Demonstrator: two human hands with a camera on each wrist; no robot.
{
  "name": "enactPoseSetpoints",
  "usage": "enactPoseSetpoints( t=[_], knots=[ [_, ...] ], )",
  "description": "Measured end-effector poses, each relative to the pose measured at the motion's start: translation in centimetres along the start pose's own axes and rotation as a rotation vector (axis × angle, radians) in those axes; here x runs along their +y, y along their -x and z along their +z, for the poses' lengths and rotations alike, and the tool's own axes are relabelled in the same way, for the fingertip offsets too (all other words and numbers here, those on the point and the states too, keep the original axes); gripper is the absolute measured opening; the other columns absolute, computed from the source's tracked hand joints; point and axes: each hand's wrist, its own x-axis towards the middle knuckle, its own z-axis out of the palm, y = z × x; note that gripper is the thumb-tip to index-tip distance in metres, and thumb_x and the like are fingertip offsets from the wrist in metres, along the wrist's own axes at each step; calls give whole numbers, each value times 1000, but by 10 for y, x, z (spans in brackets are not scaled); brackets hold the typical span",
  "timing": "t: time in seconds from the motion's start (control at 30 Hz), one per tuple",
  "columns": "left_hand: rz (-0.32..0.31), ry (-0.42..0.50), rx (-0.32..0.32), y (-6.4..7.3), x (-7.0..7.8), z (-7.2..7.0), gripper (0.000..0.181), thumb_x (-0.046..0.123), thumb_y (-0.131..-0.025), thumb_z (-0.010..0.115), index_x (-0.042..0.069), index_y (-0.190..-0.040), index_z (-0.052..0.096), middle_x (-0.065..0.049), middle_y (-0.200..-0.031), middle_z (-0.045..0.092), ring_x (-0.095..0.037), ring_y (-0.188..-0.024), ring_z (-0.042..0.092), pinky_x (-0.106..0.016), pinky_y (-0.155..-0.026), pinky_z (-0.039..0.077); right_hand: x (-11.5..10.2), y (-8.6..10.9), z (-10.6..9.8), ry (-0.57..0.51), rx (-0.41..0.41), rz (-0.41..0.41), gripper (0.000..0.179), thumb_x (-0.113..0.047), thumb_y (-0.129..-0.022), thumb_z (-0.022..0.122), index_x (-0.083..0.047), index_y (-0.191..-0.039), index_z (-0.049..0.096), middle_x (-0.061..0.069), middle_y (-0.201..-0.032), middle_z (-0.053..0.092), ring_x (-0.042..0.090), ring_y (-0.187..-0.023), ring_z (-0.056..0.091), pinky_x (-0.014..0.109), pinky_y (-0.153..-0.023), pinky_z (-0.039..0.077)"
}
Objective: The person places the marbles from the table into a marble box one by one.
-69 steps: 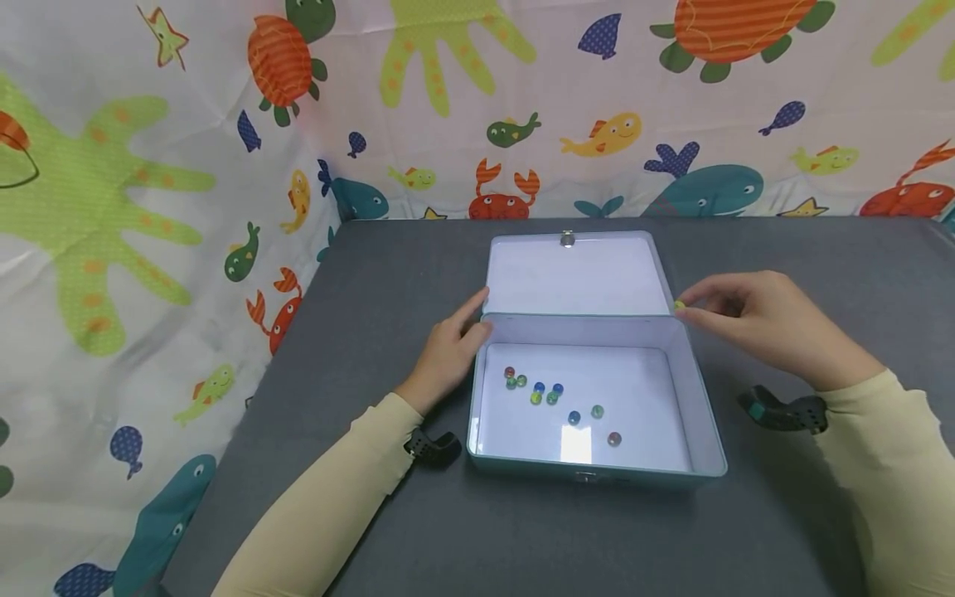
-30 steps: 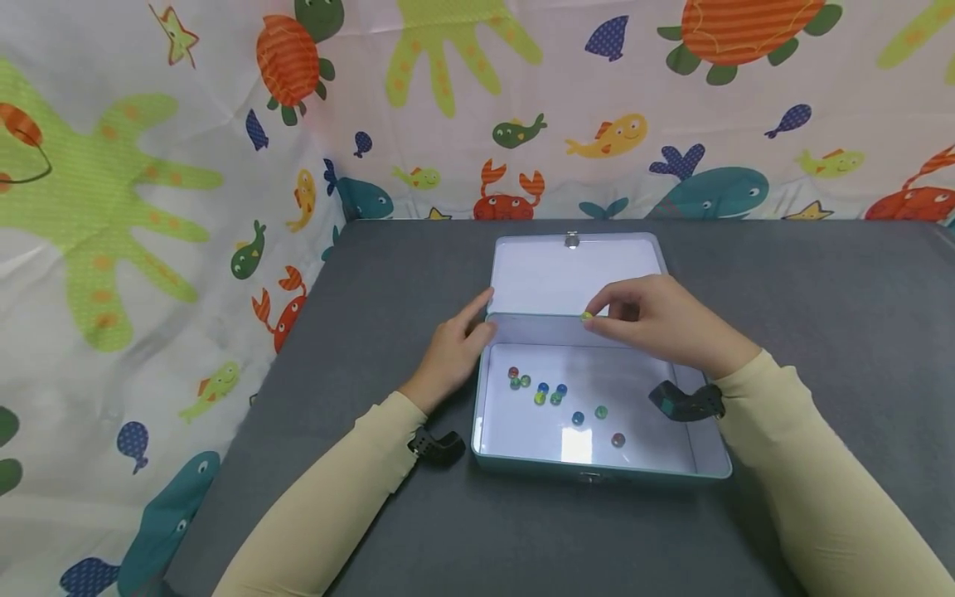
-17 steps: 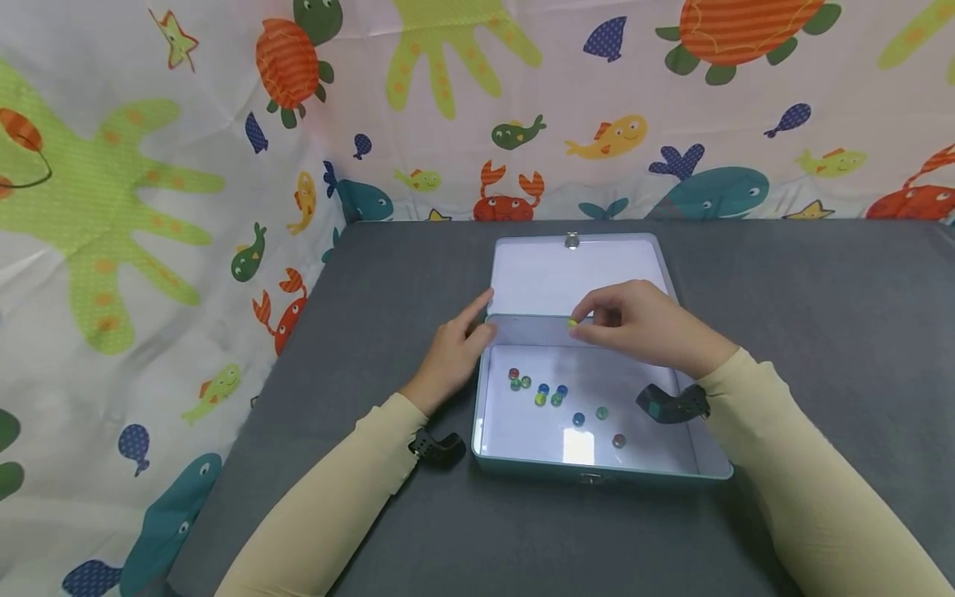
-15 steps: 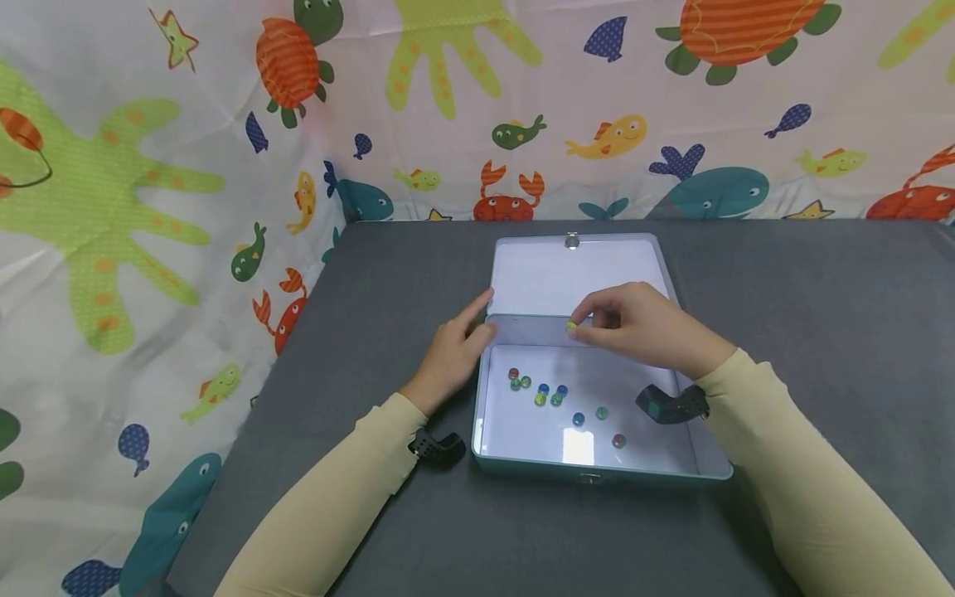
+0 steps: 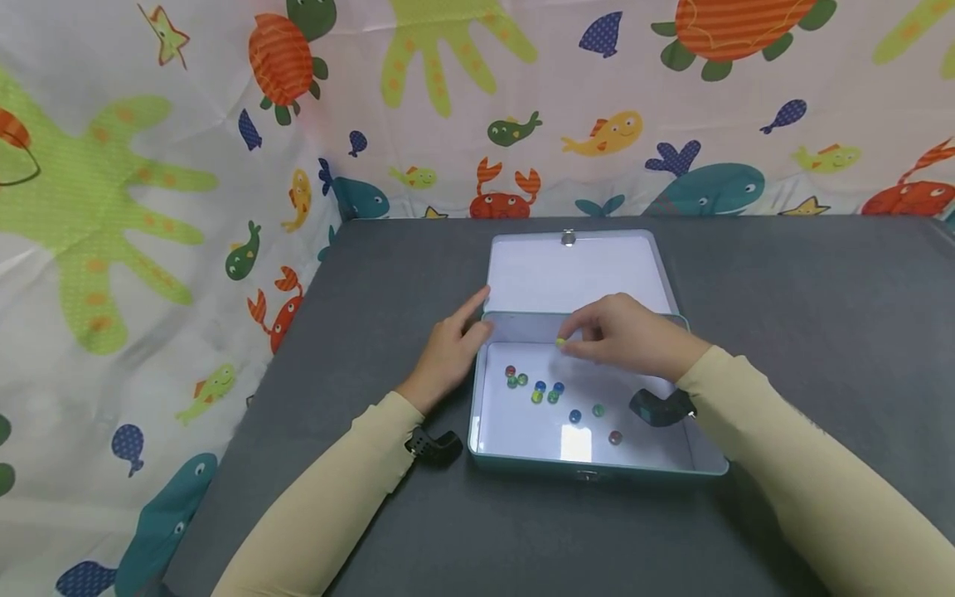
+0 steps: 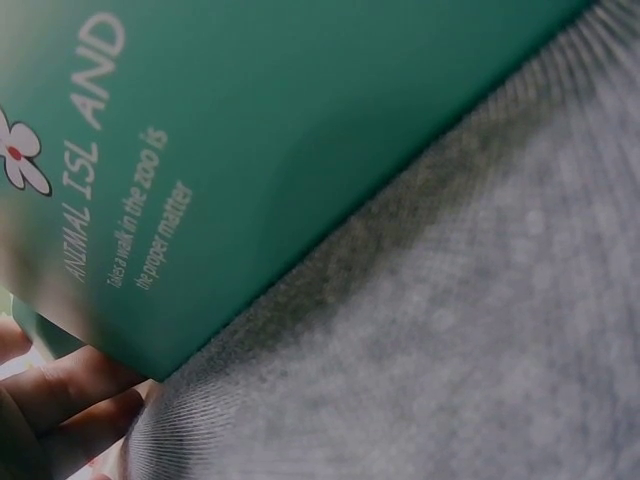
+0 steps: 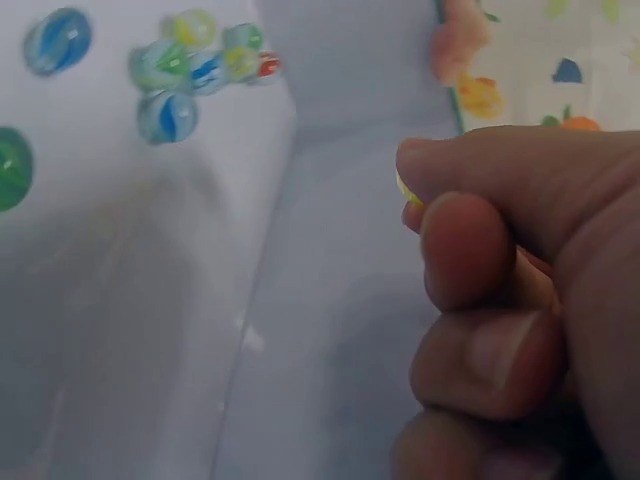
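Note:
A shallow metal box (image 5: 597,473), white inside and green outside, lies with its lid (image 5: 574,269) swung back. Several glass marbles (image 5: 553,397) in blue, green, yellow and reddish colours are scattered over its floor. Above the back part of the box, my right hand (image 5: 622,336) pinches a yellow marble (image 5: 559,342) between thumb and index finger. That marble is mostly hidden by the fingertips in the right wrist view. My left hand (image 5: 448,352) rests against the box's left rear corner, index finger extended to the lid. The left wrist view shows its fingers (image 6: 75,390) touching the green wall.
The box stands on a dark grey cloth-covered table (image 5: 388,282). A curtain (image 5: 440,157) printed with sea animals hangs behind and to the left. Both wrists wear black cameras. A metal clasp (image 5: 568,238) sits on the lid's far edge.
My right hand has come from beside the lid's right edge leftward over the box, then lower toward the marbles, still pinching the yellow marble. My left hand has stayed at the corner.

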Motion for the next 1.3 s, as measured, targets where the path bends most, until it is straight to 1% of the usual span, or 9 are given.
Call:
enactPoseSetpoints(
  t=[0.1, 0.2, 0.33, 0.53, 0.67, 0.83, 0.97, 1.2, 1.3],
  knots=[
    [0, 1, -3, 0, 1, 0, 65, 40, -101, 47, 27, -164, 39, -19, -122, 71, -22, -78, 61, -42, -88, 50, 0, -1, 2, 6, -19, -1, 13, -11, -92, 80, -9, -104, 82, -3, -61, 53, 14, -59, 46, 28, -55, 38],
    [-1, 0, -2, 1, 2, -1, 65, 40, -101, 47, 27, -164, 40, -14, -153, 56, -27, -106, 64, -43, -94, 48, 0, -2, 4, 20, -38, 1, 12, -10, -92, 80, -9, -104, 82, -3, -61, 53, 14, -60, 47, 28, -56, 40],
    [2, -3, 2, 1, 2, -1, 64, 40, -101, 48, 27, -164, 41, -12, -156, 53, -26, -111, 62, -43, -98, 47, 0, -2, 6, 44, -66, 25, 14, -11, -91, 81, -9, -104, 81, -2, -62, 55, 15, -62, 49, 29, -56, 41],
    [5, 2, 0, -1, 0, 0, 63, 40, -102, 48, 28, -164, 41, -16, -149, 59, -28, -96, 63, -44, -94, 48, 1, -3, 7, 57, -102, 64, 14, -10, -89, 82, -10, -103, 82, -1, -60, 54, 15, -61, 48, 30, -57, 41],
    [-1, 6, 6, 0, -2, 0, 63, 41, -102, 47, 28, -164, 41, -15, -150, 59, -26, -98, 63, -43, -94, 47, 1, -3, 7, 58, -120, 56, 14, -9, -90, 82, -9, -104, 82, -1, -61, 53, 15, -62, 48, 30, -58, 43],
    [7, 2, 9, -1, -2, 0, 63, 41, -102, 48, 29, -164, 41, -16, -147, 61, -26, -99, 65, -45, -95, 49, 1, -3, 7, 62, -117, 52, 15, -8, -90, 81, -7, -105, 82, -1, -61, 54, 15, -64, 50, 31, -60, 45],
    [0, -5, 11, 0, -2, 0, 63, 41, -102, 48, 29, -164, 41, -11, -155, 55, -24, -108, 64, -45, -97, 49, 1, -3, 7, 62, -118, 52, 14, -11, -90, 82, -8, -104, 82, -2, -62, 56, 15, -65, 50, 31, -60, 45],
    [-3, -11, 11, -1, -2, 1, 62, 40, -103, 48, 29, -164, 41, -12, -155, 55, -28, -100, 64, -45, -94, 48, 2, -1, 7, 52, -100, 31, 10, -13, -92, 81, -11, -101, 83, -3, -63, 57, 15, -64, 51, 30, -58, 45],
    [-6, -18, 11, -1, -2, 0, 62, 41, -102, 48, 30, -163, 41, -11, -153, 57, -25, -111, 66, -46, -101, 50, 3, -2, 6, 49, -83, 9, 9, -13, -95, 77, -9, -101, 83, -4, -63, 58, 14, -64, 51, 29, -57, 44]
  ],
)
